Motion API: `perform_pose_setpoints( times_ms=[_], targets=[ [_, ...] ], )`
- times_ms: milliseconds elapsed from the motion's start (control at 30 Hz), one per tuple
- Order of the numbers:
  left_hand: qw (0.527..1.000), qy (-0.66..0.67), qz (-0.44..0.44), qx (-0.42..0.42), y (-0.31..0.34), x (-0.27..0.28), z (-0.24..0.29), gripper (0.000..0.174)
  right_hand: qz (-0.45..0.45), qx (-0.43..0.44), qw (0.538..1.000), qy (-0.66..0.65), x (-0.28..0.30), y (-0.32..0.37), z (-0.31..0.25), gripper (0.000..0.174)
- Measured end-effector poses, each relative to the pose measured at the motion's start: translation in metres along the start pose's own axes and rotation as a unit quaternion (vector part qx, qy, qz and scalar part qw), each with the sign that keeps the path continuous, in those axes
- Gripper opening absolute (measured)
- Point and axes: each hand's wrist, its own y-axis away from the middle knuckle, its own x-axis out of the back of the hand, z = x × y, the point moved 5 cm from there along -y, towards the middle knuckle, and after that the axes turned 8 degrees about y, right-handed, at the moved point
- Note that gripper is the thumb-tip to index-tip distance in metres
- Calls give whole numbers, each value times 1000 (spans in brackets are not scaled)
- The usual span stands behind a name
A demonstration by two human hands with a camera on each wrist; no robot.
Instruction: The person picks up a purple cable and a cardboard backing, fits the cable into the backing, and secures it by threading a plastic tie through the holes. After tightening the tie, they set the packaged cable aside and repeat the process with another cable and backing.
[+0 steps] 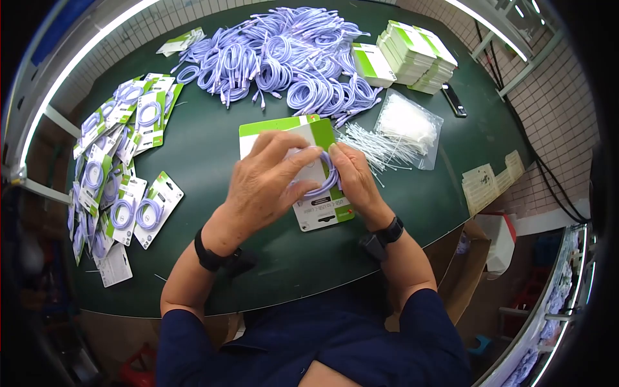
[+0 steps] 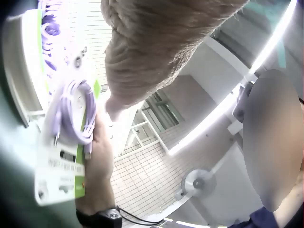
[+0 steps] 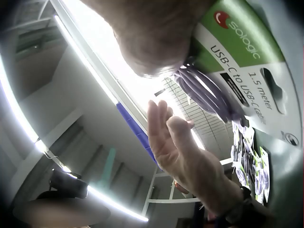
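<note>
A lilac cable coil [image 1: 330, 174] [image 2: 71, 114] [image 3: 202, 92] lies against a white-and-green card [image 1: 325, 216] [image 2: 59, 178] [image 3: 256, 71], near the table's middle. The right hand [image 1: 358, 184] [image 2: 97, 166] [image 3: 152, 35] grips card and coil at their right side, thumb near the top of the loop. Curved over the coil's left side is the left hand [image 1: 261, 184] [image 2: 142, 47] [image 3: 190, 159]; in the right wrist view its thumb and fingers stand apart. Any contact between its fingertips and the cable is unclear. Further cards [image 1: 258, 126] lie beneath the hands.
Carded cables [image 1: 149, 213] cover the left side of the table. Loose lilac coils [image 1: 277, 55] are heaped at the back, beside stacked cards [image 1: 412, 55]. White ties [image 1: 380, 147], a clear bag [image 1: 409, 122] and a dark device [image 1: 453, 100] lie to the right.
</note>
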Motion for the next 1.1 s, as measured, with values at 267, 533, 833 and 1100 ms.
perform_pose_setpoints(
  times_ms=[267, 533, 833, 1100],
  targets=[
    [979, -45, -190, 53, 7, -7, -7, 63, -244, -48, 968, 38, -16, 9, -5, 50],
    [901, 204, 211, 319, 45, 36, -69, 25, -17, 4, 955, -297, 42, -15, 20, 63],
    [862, 352, 190, 310, 45, -26, -69, 26, 43, 43, 995, -81, -23, -1, -1, 49],
    [895, 315, 211, 235, 29, -30, -56, 44, 66, 29, 995, -72, -21, 6, 5, 43]
  ],
)
